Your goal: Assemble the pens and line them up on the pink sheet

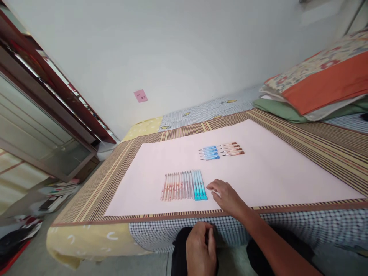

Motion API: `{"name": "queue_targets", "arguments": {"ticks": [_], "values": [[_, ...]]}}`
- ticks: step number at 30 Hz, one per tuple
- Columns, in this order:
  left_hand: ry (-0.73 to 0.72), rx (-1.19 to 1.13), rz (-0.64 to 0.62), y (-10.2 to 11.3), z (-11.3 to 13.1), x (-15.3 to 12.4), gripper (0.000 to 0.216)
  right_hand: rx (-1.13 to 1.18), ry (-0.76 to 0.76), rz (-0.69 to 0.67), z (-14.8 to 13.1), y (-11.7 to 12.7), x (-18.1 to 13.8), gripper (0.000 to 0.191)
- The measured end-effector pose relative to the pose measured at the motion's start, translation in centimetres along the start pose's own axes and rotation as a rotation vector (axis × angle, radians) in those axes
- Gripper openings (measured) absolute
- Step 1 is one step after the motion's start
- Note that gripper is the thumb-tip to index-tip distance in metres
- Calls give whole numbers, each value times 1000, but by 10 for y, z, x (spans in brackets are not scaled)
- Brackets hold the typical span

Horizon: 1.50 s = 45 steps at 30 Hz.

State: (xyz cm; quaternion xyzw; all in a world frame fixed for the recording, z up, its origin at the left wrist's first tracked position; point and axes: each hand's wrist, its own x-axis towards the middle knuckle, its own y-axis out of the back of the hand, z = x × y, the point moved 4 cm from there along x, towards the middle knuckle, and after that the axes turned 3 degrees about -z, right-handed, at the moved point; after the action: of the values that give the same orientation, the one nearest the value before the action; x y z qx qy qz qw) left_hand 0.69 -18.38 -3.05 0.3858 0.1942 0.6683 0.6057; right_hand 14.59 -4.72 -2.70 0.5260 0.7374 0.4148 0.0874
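My right hand [225, 195] hovers over or rests on the pink sheet [138, 184], just right of a row of pens. Its fingers are loosely bent, thumb apart, with nothing between them. Nearest to it are several turquoise pens [200, 186], which end a row of pale, clear-barrelled pens [176, 186] lying side by side. Farther back lie several short blue pens [209, 152] with dark tips, and beside them several brown-and-cream ones [232, 149]. My left hand [201, 249] is on my knee below the bed's edge, fingers curled in, holding nothing visible.
Under the sheet is a striped mat [94, 184] on a bed with a checked cover [235, 230]. Folded bedding [322, 84] is stacked at the right. A white wall [172, 57] with a small pink note [140, 96] stands behind; a glass-paned cabinet [37, 126] is left.
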Motion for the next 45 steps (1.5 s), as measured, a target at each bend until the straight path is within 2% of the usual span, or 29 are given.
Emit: {"name": "queue_targets", "arguments": {"ticks": [8, 12, 17, 21, 25, 28, 31, 34, 38, 45], "values": [[20, 24, -12, -1, -2, -1, 17, 50, 64, -78, -19, -5, 0, 20], [-10, 40, -18, -7, 1, -3, 18, 137, 28, -56, -10, -2, 1, 16], [-49, 141, -10, -17, 16, -10, 21, 258, -76, 47, 11, 7, 4, 15], [-59, 156, 1, -18, 23, -13, 21, 300, 10, 30, 4, 5, 4, 16], [-29, 183, -8, -15, 19, -12, 21, 197, 127, -3, -18, -4, 2, 30], [-46, 182, 26, -11, 15, -9, 21, 69, 142, -10, -27, -10, 3, 35], [-104, 268, 62, -10, 13, -1, 38, 28, 133, -5, -26, -12, 5, 41], [-155, 415, 22, -16, 10, 10, 60, 41, 136, -9, -19, -10, 7, 44], [-148, 504, -12, -21, 6, 25, 65, 60, 160, -21, -13, -8, 6, 50], [-108, 567, -97, -27, -2, 25, 69, 72, 194, -54, -16, -13, 4, 40]]}}
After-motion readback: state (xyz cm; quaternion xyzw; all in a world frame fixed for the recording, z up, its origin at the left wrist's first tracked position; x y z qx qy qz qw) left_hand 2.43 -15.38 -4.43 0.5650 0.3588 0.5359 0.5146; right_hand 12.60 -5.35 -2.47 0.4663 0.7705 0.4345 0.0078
